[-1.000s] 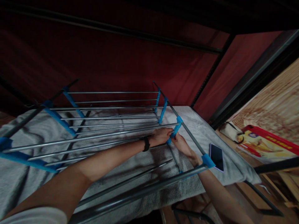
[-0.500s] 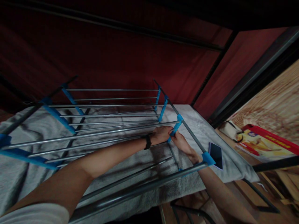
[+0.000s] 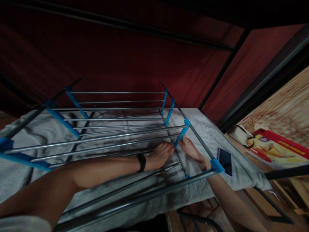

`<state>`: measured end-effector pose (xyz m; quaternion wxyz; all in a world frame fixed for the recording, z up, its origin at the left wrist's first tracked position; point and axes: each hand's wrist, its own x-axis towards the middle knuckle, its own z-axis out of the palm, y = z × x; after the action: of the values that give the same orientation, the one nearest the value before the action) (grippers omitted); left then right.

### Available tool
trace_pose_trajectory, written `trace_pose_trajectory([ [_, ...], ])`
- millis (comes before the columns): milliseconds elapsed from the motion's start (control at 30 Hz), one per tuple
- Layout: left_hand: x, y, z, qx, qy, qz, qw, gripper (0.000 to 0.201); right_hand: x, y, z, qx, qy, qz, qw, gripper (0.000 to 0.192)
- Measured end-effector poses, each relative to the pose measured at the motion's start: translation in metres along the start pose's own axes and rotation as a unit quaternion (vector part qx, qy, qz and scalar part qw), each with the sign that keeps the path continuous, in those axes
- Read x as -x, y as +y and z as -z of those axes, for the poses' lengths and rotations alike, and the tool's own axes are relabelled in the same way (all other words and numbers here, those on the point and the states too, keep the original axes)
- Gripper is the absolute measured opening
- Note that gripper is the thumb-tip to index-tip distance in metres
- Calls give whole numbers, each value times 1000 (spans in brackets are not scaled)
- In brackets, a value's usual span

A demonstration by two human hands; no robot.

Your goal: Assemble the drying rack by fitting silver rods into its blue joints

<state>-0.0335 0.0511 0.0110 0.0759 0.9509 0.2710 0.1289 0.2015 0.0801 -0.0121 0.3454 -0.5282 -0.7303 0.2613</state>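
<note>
The rack of silver-grey metal tubes and blue plastic brackets (image 3: 113,119) rests on a grey fleece cloth (image 3: 207,124). The reference part is the slanted blue plastic bracket (image 3: 184,130) on the rack's right side. The right hand (image 3: 189,148) is at the outer side of this bracket, fingers clenched on its lower part. The left hand (image 3: 162,155), with a black wristband (image 3: 141,162), is at the inner side of the bracket's lower end; its fingers lie close together, tips at the bracket, and whether they grip anything cannot be told. Right of the bracket and nearer the wearer, a dark-screened phone with a lilac edge (image 3: 225,161) lies on the cloth. Farther right of the bracket are a whitish pouch with a black strap (image 3: 238,134) and a flat red-and-yellow printed box (image 3: 277,146)
</note>
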Motion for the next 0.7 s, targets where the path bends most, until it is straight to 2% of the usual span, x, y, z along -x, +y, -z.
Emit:
trace_pose_trajectory([
  [67, 9, -13, -16, 32, -9, 65, 997, 46, 2, -1, 1, 5, -6, -14, 1000, 32],
  [167, 10, -37, -35, 78, -7, 169, 982, 42, 3, 1, 0, 7, -10, -33, 999, 29],
  [233, 4, -51, -43, 102, -29, 202, 974, 36, 3, 3, -2, 10, -14, -45, 999, 28],
  [333, -10, -62, -49, 125, -68, 187, 972, 30, 2, 8, -4, 20, -19, -62, 998, 24],
  [467, -26, -60, -56, 131, -82, 199, 968, 26, 2, 13, -5, 27, -28, -69, 997, 25],
  [700, -36, -50, -58, 153, -49, 217, 963, 35, 3, 19, -6, 39, -30, -75, 996, 25],
])
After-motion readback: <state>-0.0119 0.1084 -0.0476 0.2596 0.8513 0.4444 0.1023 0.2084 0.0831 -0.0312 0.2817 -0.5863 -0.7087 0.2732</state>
